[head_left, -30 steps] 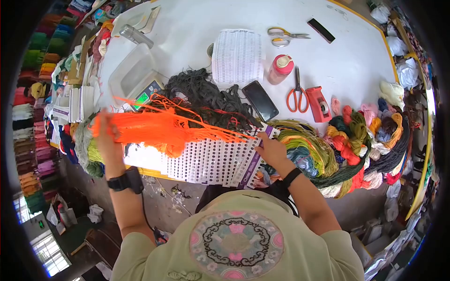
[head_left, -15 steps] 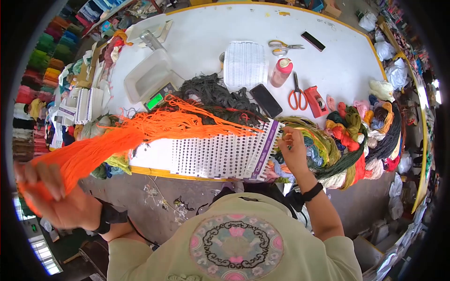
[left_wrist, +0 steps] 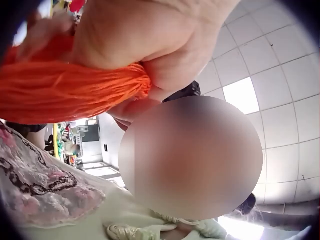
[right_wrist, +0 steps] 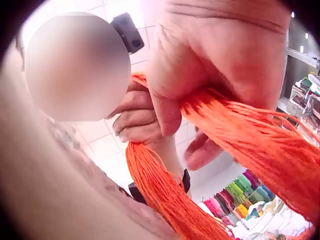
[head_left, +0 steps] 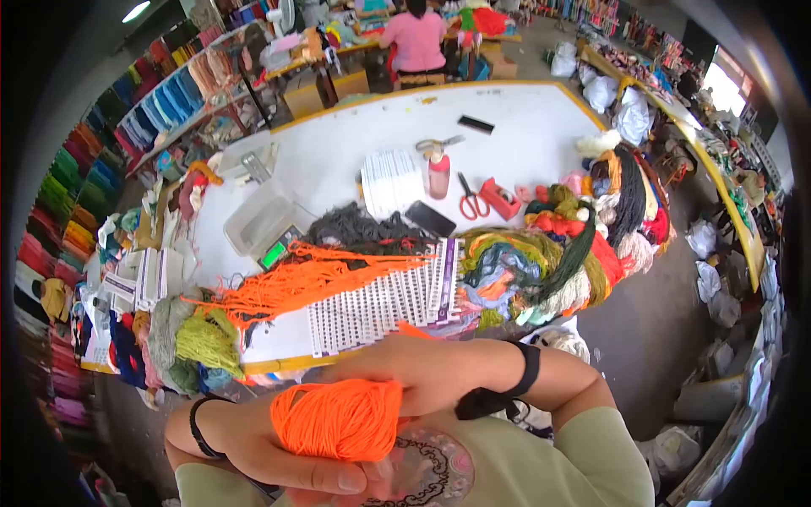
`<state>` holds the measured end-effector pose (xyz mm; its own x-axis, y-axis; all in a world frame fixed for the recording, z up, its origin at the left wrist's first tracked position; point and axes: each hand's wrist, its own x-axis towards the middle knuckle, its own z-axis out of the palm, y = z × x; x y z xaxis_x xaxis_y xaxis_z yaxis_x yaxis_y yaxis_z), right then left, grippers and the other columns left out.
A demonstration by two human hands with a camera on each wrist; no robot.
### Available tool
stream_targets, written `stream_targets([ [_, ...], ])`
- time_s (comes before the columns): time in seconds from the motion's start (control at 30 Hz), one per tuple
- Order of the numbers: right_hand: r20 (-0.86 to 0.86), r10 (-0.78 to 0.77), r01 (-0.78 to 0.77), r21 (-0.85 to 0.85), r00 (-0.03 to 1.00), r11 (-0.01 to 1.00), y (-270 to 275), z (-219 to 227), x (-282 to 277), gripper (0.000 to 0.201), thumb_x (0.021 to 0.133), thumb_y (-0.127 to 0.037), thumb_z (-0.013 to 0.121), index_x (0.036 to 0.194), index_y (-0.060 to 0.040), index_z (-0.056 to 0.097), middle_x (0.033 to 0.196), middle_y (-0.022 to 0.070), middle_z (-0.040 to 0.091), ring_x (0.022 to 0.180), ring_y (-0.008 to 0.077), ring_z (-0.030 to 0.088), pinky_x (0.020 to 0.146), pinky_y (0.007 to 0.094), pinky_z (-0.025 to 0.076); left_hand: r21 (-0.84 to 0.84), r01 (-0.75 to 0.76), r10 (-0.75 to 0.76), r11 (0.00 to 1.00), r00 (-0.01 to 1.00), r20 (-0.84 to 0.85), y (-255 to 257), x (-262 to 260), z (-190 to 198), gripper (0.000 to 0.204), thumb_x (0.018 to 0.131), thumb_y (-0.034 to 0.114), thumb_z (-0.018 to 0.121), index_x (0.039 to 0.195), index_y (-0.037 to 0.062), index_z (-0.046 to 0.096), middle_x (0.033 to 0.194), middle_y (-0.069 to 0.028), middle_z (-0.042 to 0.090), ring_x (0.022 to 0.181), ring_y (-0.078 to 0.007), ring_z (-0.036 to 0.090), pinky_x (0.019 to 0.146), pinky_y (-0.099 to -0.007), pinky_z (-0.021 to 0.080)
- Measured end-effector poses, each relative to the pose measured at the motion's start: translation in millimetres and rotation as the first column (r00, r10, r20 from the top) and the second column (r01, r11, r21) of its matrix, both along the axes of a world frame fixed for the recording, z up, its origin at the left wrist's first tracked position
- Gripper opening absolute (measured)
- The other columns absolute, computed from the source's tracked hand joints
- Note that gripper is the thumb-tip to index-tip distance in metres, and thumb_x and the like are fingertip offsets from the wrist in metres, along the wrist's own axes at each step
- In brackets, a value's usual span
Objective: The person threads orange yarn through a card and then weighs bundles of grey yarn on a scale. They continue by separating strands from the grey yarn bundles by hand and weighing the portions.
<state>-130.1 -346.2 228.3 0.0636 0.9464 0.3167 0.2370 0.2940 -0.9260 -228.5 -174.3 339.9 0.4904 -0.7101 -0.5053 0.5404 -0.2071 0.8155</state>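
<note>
A bundle of orange yarn (head_left: 338, 420) is held close to the shirt front in the head view. My left hand (head_left: 287, 452) grips it from the left, thumb across its lower side. Over its upper right side lies my right hand (head_left: 422, 367), gripping it too; its fingertips are hidden. In the left wrist view the orange strands (left_wrist: 70, 92) come out bunched from my left hand (left_wrist: 135, 40). The right wrist view shows strands (right_wrist: 250, 140) pinched by my right hand (right_wrist: 220, 60), with my left hand (right_wrist: 140, 117) behind, curled round another part.
Loose orange yarn (head_left: 296, 283) lies on the table over punched cards (head_left: 363, 308) and beside dark grey yarn (head_left: 363, 228). Farther back are a phone (head_left: 431, 219), scissors (head_left: 471, 203), a pink bottle (head_left: 438, 173) and a plastic tray (head_left: 262, 221). Coloured skeins (head_left: 557, 262) cover the right edge.
My left hand has come in from the far left with the orange yarn to the chest. My right hand has left the cards and taken hold of the yarn. The head view has tilted up.
</note>
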Motion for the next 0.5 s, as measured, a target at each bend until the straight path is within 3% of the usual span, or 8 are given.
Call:
stream_targets([
  [0.07, 0.103, -0.037, 0.034, 0.030, 0.994, 0.999, -24.2, -1.8, 3.2, 0.043, 0.080, -0.018, 0.068, 0.119, -0.0073, 0.053, 0.088, 0.0134, 0.064, 0.078, 0.0318, 0.064, 0.069, 0.0373, 0.049, 0.087, 0.019, -0.020, 0.996, 1.000, 0.011, 1.0, -4.6, 14.3, 0.018, 0.092, 0.016, 0.060, 0.100, 0.0013, 0.065, 0.093, -0.0093, 0.069, 0.079, -0.0183, 0.067, 0.069, -0.0298, 0.052],
  [0.13, 0.080, -0.154, 0.152, 0.033, 0.985, 0.988, -65.6, 48.8, 4.3, 0.032, 0.079, -0.019, 0.068, 0.108, -0.0055, 0.060, 0.087, 0.0122, 0.064, 0.077, 0.0299, 0.064, 0.066, 0.0344, 0.049, 0.175, -0.001, -0.004, 0.985, 1.000, 0.024, 0.7, -14.1, 27.7, 0.018, 0.091, 0.015, 0.061, 0.100, 0.0008, 0.065, 0.093, -0.0083, 0.069, 0.076, -0.0172, 0.066, 0.067, -0.0282, 0.051],
  [0.23, 0.385, -0.411, 0.301, 0.315, 0.826, 0.900, -112.2, 98.8, -13.6, 0.027, 0.078, -0.026, 0.069, 0.102, -0.0122, 0.065, 0.092, 0.0066, 0.067, 0.078, 0.0269, 0.066, 0.063, 0.0307, 0.050, 0.135, -0.045, -0.051, 0.990, 0.773, 0.632, -10.9, -28.3, 46.3, 0.023, 0.090, 0.021, 0.061, 0.104, 0.0043, 0.066, 0.088, -0.0069, 0.069, 0.078, -0.0146, 0.066, 0.061, -0.0285, 0.047],
  [0.27, 0.282, -0.303, 0.173, 0.408, 0.910, 0.897, -116.2, 103.5, -16.2, 0.028, 0.079, -0.030, 0.068, 0.101, -0.0134, 0.067, 0.092, 0.0055, 0.068, 0.079, 0.0273, 0.066, 0.063, 0.0305, 0.051, 0.119, -0.079, -0.017, 0.990, 0.760, 0.650, -17.3, -28.5, 58.0, 0.023, 0.090, 0.021, 0.061, 0.104, 0.0043, 0.066, 0.088, -0.0069, 0.069, 0.078, -0.0146, 0.066, 0.061, -0.0285, 0.047],
  [0.33, 0.219, -0.242, 0.074, 0.578, 0.945, 0.813, -110.5, 134.7, -39.4, 0.019, 0.080, -0.017, 0.068, 0.094, -0.0057, 0.065, 0.073, 0.0056, 0.062, 0.059, 0.0192, 0.055, 0.051, 0.0269, 0.046, 0.502, 0.367, -0.617, 0.783, 0.365, 0.697, -35.0, -28.3, 89.6, 0.027, 0.090, 0.028, 0.060, 0.106, 0.0068, 0.067, 0.085, -0.0066, 0.068, 0.074, -0.0151, 0.065, 0.064, -0.0278, 0.049],
  [0.37, 0.142, -0.195, 0.027, 0.738, 0.970, 0.674, -112.8, 148.8, -48.9, 0.011, 0.081, -0.004, 0.068, 0.087, 0.0020, 0.063, 0.055, 0.0057, 0.056, 0.039, 0.0112, 0.044, 0.039, 0.0233, 0.042, 0.507, 0.356, -0.615, 0.785, 0.352, 0.705, -49.2, -36.4, 96.3, 0.027, 0.090, 0.028, 0.060, 0.106, 0.0068, 0.067, 0.085, -0.0066, 0.068, 0.074, -0.0151, 0.065, 0.064, -0.0278, 0.049],
  [0.43, 0.230, -0.332, 0.039, 0.767, 0.915, 0.640, -133.3, 165.4, -49.7, 0.010, 0.075, 0.005, 0.068, 0.081, 0.0028, 0.060, 0.053, 0.0039, 0.052, 0.039, 0.0100, 0.042, 0.039, 0.0224, 0.041, 0.065, 0.084, -0.050, 0.994, -0.170, 0.984, -81.1, -51.3, 98.6, 0.015, 0.078, 0.004, 0.065, 0.092, -0.0025, 0.066, 0.064, -0.0058, 0.058, 0.049, -0.0136, 0.055, 0.039, -0.0232, 0.035],
  [0.5, 0.292, -0.380, 0.008, 0.783, 0.878, 0.622, -156.1, 172.8, -45.1, 0.011, 0.073, 0.007, 0.067, 0.080, 0.0035, 0.060, 0.052, 0.0040, 0.052, 0.039, 0.0098, 0.042, 0.039, 0.0223, 0.041, 0.084, 0.075, -0.059, 0.994, -0.296, 0.953, -103.0, -45.7, 92.6, 0.015, 0.077, 0.003, 0.064, 0.091, -0.0040, 0.065, 0.064, -0.0054, 0.057, 0.049, -0.0131, 0.054, 0.039, -0.0233, 0.035],
])
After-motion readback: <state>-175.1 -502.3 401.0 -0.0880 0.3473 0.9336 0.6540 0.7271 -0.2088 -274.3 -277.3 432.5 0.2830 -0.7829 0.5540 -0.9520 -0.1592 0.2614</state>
